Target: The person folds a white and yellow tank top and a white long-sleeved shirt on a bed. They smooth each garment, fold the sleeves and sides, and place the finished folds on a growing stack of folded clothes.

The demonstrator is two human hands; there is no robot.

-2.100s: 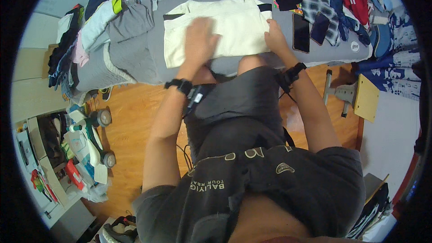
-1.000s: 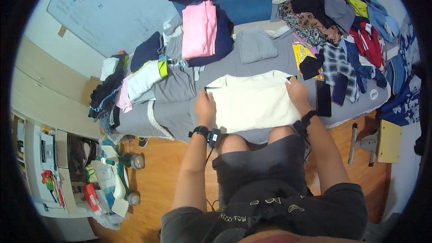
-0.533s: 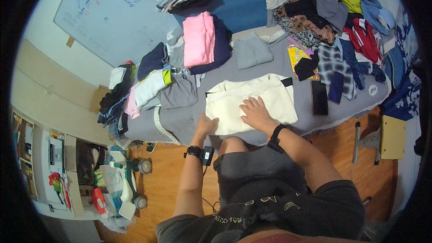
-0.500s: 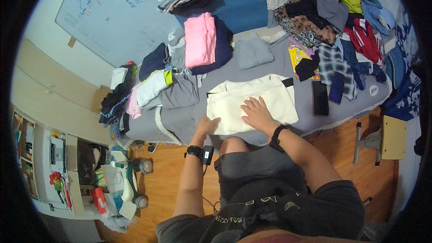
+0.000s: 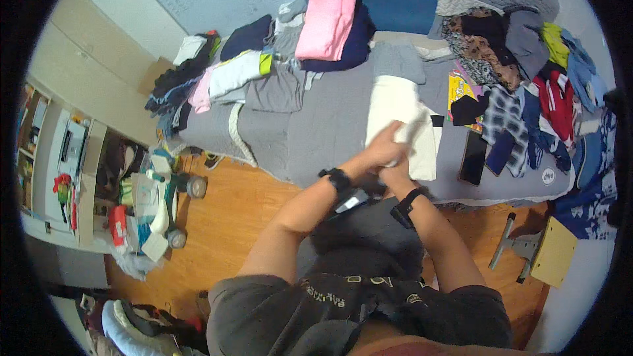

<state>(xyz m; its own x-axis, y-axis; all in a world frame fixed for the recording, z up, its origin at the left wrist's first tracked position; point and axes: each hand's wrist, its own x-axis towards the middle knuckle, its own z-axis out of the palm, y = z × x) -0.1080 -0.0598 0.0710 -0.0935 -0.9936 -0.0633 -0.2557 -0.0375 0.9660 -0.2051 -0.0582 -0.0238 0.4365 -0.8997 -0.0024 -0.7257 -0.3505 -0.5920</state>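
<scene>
A cream garment (image 5: 390, 102) lies on the grey bed cover, its left part lifted and folded over toward the right. My left hand (image 5: 382, 148) is closed on the raised edge of the cloth, which is slightly blurred. Just below it, crossing close to the left wrist, my right hand (image 5: 395, 175) rests at the garment's near edge, its fingers mostly hidden behind the left hand. A folded grey garment (image 5: 399, 60) touches the cream one at its far end.
A folded pink garment (image 5: 326, 25) tops a dark pile at the back. Left of it are more folded clothes (image 5: 277, 89). To the right, two phones (image 5: 473, 158) lie near a plaid shirt (image 5: 504, 115) and loose clothes. A yellow-topped stool (image 5: 554, 252) stands beside the bed (image 5: 330, 138).
The cream garment's left side has been picked up and brought over to the right. My left hand has moved right with it, while my right hand has come down beside it. The view has shifted.
</scene>
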